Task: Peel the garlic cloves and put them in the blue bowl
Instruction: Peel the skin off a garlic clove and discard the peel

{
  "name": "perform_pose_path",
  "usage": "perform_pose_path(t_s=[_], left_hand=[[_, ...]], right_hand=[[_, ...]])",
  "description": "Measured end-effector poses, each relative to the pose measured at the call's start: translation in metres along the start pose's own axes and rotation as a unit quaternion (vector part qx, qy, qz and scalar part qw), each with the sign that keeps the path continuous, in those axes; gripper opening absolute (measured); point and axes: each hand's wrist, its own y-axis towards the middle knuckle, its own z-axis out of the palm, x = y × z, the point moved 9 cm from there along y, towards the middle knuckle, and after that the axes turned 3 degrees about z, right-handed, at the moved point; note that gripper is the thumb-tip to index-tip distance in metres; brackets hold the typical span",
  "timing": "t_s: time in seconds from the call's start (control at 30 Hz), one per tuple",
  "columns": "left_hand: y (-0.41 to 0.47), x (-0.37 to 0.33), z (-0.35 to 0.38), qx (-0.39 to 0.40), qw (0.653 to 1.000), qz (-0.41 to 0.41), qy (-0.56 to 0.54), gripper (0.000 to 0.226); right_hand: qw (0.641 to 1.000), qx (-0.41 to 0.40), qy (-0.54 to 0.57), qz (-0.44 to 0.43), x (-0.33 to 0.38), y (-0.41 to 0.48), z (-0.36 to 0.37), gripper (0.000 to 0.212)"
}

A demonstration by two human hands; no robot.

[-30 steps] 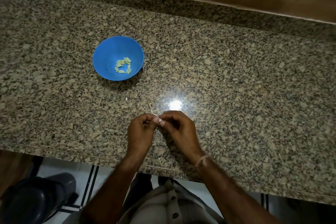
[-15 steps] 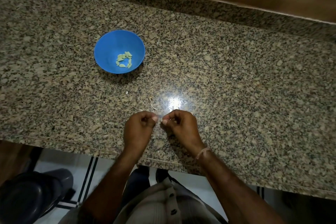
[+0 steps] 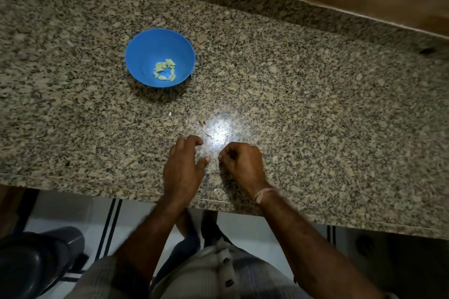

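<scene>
The blue bowl stands on the granite counter, back and to the left of my hands, with several peeled garlic cloves lying in its bottom. My left hand hovers low over the counter near the front edge, fingers loosely spread and holding nothing. Just to its right, my right hand is curled tight at the fingertips, and the small garlic clove it pinches is almost hidden inside them. A narrow gap separates the two hands.
A white scrap of skin and a thin dry strand lie between bowl and hands, beside a bright lamp glare. The counter's front edge runs just under my wrists. A dark rounded object sits on the floor at lower left.
My hands were together, pinching the clove between them. Now they have come apart: the left hand has let go and opened, and the right stays curled.
</scene>
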Motion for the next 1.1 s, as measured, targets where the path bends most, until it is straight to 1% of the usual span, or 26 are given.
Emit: perform_pose_path(t_s=[0.13,0.17,0.2,0.23,0.27,0.3,0.33,0.37,0.4,0.43,0.47,0.53,0.6,0.7,0.73,0.77,0.83,0.87,0.9,0.93,0.97,1.0,1.03,1.07,1.1], left_hand=[[-0.002,-0.001,0.000,0.000,1.000,0.011,0.007,0.038],[-0.002,-0.002,-0.001,0.000,1.000,0.016,0.005,0.035],[-0.002,-0.004,-0.001,0.004,1.000,0.017,-0.004,0.028],[-0.002,-0.004,0.000,0.010,1.000,0.010,-0.023,0.018],[-0.002,-0.002,0.002,0.022,0.998,-0.011,-0.059,0.008],[-0.002,0.000,0.005,0.040,0.992,-0.039,-0.111,0.004],[-0.002,0.003,0.009,0.055,0.982,-0.065,-0.169,0.012],[-0.003,0.008,0.012,0.068,0.968,-0.085,-0.225,0.019],[-0.004,0.011,0.014,0.078,0.957,-0.094,-0.265,0.024],[-0.004,0.013,0.014,0.083,0.948,-0.091,-0.294,0.027],[-0.005,0.017,0.015,0.092,0.941,-0.092,-0.312,0.028],[-0.007,0.019,0.014,0.105,0.935,-0.103,-0.323,0.023],[-0.007,0.018,0.010,0.100,0.946,-0.104,-0.289,0.022],[-0.005,0.017,0.006,0.102,0.971,-0.085,-0.197,0.026],[-0.004,0.017,0.005,0.106,0.970,-0.094,-0.198,0.029],[-0.003,0.017,0.005,0.110,0.958,-0.119,-0.235,0.031],[-0.005,0.018,0.012,0.136,0.914,-0.200,-0.325,0.034],[-0.006,0.018,0.016,0.152,0.895,-0.231,-0.350,0.034],[-0.007,0.018,0.016,0.159,0.886,-0.245,-0.360,0.033],[-0.006,0.017,0.016,0.152,0.886,-0.238,-0.368,0.033],[-0.002,0.016,0.011,0.131,0.903,-0.206,-0.354,0.033],[0.001,0.013,0.003,0.107,0.932,-0.157,-0.308,0.032],[0.002,0.007,-0.006,0.082,0.963,-0.101,-0.236,0.029],[0.001,0.000,-0.015,0.053,0.984,-0.049,-0.160,0.026],[-0.001,-0.009,-0.023,0.032,0.994,-0.008,-0.102,0.023]], right_hand=[[0.998,-0.020,-0.064,-0.013,0.013,-0.012,0.005,0.011],[0.997,-0.024,-0.068,-0.005,0.014,-0.014,0.006,0.011],[0.998,-0.030,-0.044,0.013,0.011,-0.015,0.006,0.011],[0.998,-0.028,0.025,0.048,0.004,-0.015,0.005,0.010],[0.987,-0.007,0.130,0.092,-0.004,-0.015,0.009,0.007],[0.961,0.026,0.240,0.133,-0.009,-0.018,0.014,0.005],[0.924,0.056,0.342,0.164,-0.009,-0.023,0.020,0.006],[0.886,0.078,0.417,0.186,-0.007,-0.028,0.026,0.009],[0.857,0.089,0.464,0.205,-0.005,-0.034,0.029,0.011],[0.842,0.089,0.485,0.218,-0.005,-0.040,0.032,0.013],[0.835,0.083,0.495,0.225,-0.005,-0.044,0.034,0.015],[0.844,0.068,0.484,0.220,-0.007,-0.047,0.038,0.015],[0.874,0.058,0.441,0.196,-0.007,-0.044,0.039,0.020],[0.916,0.037,0.365,0.165,-0.004,-0.039,0.036,0.023],[0.930,0.024,0.337,0.146,-0.002,-0.037,0.032,0.022],[0.946,0.007,0.301,0.123,0.001,-0.035,0.027,0.021],[0.974,-0.029,0.217,0.062,0.010,-0.033,0.017,0.015],[0.980,-0.043,0.188,0.039,0.013,-0.033,0.013,0.014],[0.982,-0.047,0.179,0.033,0.015,-0.033,0.011,0.014],[0.978,-0.035,0.202,0.049,0.014,-0.033,0.012,0.015],[0.962,-0.007,0.260,0.088,0.011,-0.032,0.016,0.017],[0.928,0.031,0.340,0.148,0.006,-0.032,0.024,0.020],[0.880,0.079,0.417,0.216,0.003,-0.034,0.035,0.020],[0.817,0.128,0.483,0.287,0.003,-0.040,0.045,0.018],[0.769,0.158,0.519,0.339,0.002,-0.045,0.052,0.016]])
